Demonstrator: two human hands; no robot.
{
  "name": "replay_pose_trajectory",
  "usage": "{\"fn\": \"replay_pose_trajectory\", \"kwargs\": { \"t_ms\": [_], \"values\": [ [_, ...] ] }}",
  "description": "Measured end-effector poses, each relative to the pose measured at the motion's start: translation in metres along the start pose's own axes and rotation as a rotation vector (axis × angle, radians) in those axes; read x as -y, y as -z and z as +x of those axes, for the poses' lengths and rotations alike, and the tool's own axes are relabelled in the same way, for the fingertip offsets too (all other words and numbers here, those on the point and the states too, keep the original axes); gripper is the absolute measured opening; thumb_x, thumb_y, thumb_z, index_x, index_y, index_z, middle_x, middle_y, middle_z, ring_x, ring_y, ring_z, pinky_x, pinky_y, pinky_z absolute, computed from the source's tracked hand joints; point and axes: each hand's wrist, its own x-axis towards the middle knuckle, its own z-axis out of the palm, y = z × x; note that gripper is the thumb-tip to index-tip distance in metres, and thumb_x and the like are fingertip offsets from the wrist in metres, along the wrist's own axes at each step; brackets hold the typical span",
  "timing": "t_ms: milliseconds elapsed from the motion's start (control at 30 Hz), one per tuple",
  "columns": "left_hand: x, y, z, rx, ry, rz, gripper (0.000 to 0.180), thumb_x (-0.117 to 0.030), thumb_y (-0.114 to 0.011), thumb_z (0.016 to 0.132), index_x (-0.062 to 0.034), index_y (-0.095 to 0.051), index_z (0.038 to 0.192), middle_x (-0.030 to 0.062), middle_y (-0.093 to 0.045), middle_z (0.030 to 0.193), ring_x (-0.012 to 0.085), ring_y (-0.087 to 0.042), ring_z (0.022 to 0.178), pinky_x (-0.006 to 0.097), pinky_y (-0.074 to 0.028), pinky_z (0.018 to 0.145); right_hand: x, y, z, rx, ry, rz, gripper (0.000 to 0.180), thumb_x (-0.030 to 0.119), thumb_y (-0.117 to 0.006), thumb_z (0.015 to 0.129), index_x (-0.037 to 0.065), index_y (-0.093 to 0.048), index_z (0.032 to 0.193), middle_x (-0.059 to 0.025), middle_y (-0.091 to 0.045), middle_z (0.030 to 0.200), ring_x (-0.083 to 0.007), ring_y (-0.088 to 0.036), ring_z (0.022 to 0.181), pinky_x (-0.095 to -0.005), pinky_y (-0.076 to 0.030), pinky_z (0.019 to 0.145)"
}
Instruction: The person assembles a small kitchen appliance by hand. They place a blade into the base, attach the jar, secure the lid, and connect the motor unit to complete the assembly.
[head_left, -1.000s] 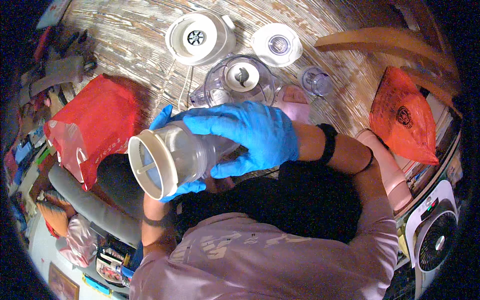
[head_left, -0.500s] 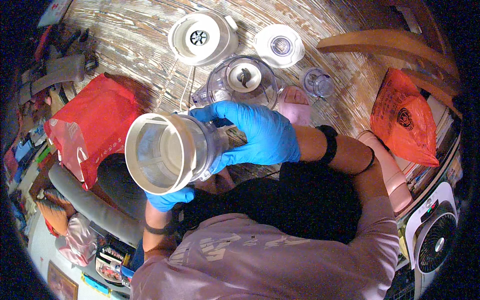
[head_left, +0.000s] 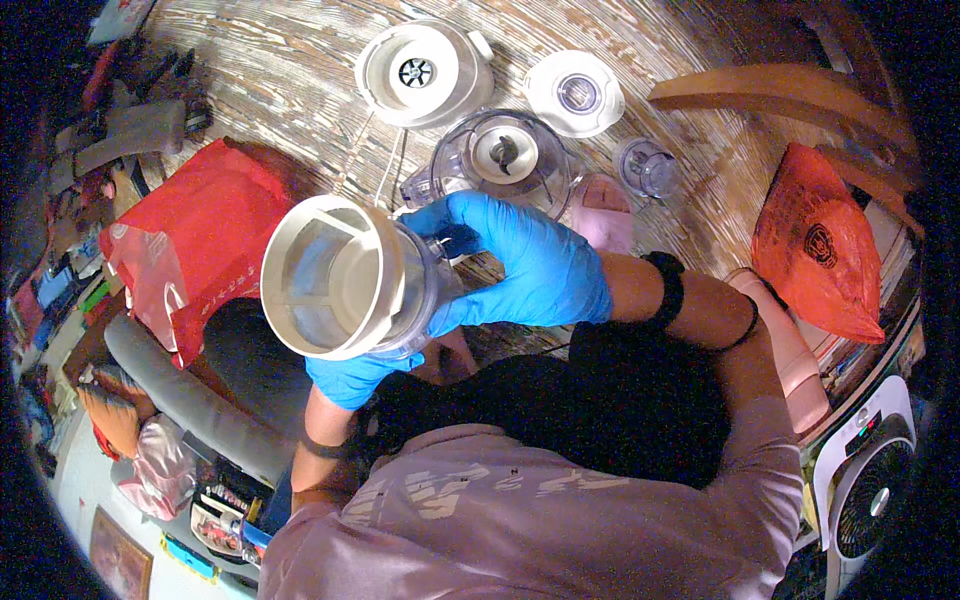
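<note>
A blender strainer (head_left: 335, 270), with a cream-coloured rim, a ribbed mesh-like inside and a clear outer wall, is held up in front of me with its wide mouth tilted toward me. My right hand (head_left: 535, 265), in a blue glove, is closed round its clear side, thumb below and fingers above. Under the rim, my gloved left hand (head_left: 358, 378) grips it from beneath; its fingers are mostly hidden behind it. Beyond my hands stands a clear blender jug (head_left: 455, 150) with a dark blade in a white hub at its bottom.
On the worn wooden floor are a white motor base (head_left: 470, 95) with a cord, a white lid (head_left: 600, 105) and a small clear cup (head_left: 648, 168). A red bag (head_left: 205, 235) lies left. An orange bag (head_left: 820, 245), a pink bottle (head_left: 785, 345) and a fan (head_left: 875, 490) stand right.
The strainer has tipped and risen slightly, its mouth turning more upward. My left hand has moved up and to the right beneath it. The whole view has shifted a little.
</note>
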Motion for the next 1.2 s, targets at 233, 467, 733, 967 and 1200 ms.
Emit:
{"fn": "replay_pose_trajectory", "kwargs": {
  "t_ms": [233, 467, 733, 967, 1200],
  "values": [
    [0.001, -0.001, -0.006, -0.047, 0.072, 0.063, 0.090, -0.015, -0.091, 0.059, -0.0052, -0.046, 0.136, 0.0093, -0.057, 0.130, 0.0220, -0.057, 0.115, 0.038, -0.046, 0.100, 0.002, 0.004, -0.004, 0.041, -0.070, -0.038, 0.073, 0.018, -0.082, 0.076, 0.001, -0.041, 0.134, -0.0105, -0.052, 0.127, -0.0201, -0.053, 0.117, -0.0365, -0.044, 0.100],
    [-0.001, -0.004, -0.006, -0.078, 0.078, 0.114, 0.086, -0.013, -0.090, 0.060, -0.0059, -0.048, 0.135, 0.0084, -0.058, 0.129, 0.0210, -0.056, 0.115, 0.037, -0.045, 0.100, -0.008, 0.002, 0.001, -0.036, 0.060, -0.108, 0.071, 0.023, -0.083, 0.074, 0.001, -0.045, 0.130, -0.0123, -0.059, 0.120, -0.0226, -0.057, 0.114, -0.0373, -0.048, 0.095],
    [0.013, 0.005, -0.003, 0.034, -0.006, -0.119, 0.115, -0.028, -0.098, 0.040, -0.0039, -0.043, 0.139, 0.0088, -0.054, 0.134, 0.0236, -0.050, 0.123, 0.041, -0.037, 0.108, -0.007, 0.003, -0.002, -0.106, 0.129, -0.235, 0.067, 0.024, -0.084, 0.071, 0.003, -0.049, 0.125, -0.0137, -0.059, 0.115, -0.0271, -0.060, 0.107, -0.0397, -0.049, 0.091],
    [0.008, 0.005, 0.008, -0.091, -0.101, -0.142, 0.129, -0.043, -0.096, 0.043, -0.0053, -0.028, 0.146, 0.0127, -0.041, 0.143, 0.0278, -0.043, 0.130, 0.044, -0.035, 0.109, -0.003, 0.003, 0.001, 0.004, 0.134, -0.431, 0.070, 0.027, -0.082, 0.072, 0.007, -0.049, 0.131, -0.0170, -0.058, 0.121, -0.0320, -0.059, 0.110, -0.0424, -0.047, 0.094],
    [0.007, 0.043, 0.015, -0.305, -0.049, -0.594, 0.079, -0.057, -0.047, 0.091, -0.0087, -0.023, 0.150, 0.0111, -0.032, 0.151, 0.0296, -0.034, 0.137, 0.047, -0.027, 0.114, 0.012, 0.016, 0.001, -0.205, 0.244, -0.296, 0.053, 0.007, -0.076, 0.079, 0.000, -0.049, 0.125, -0.0122, -0.054, 0.131, -0.0244, -0.044, 0.131, -0.0361, -0.038, 0.106]
  ]
}}
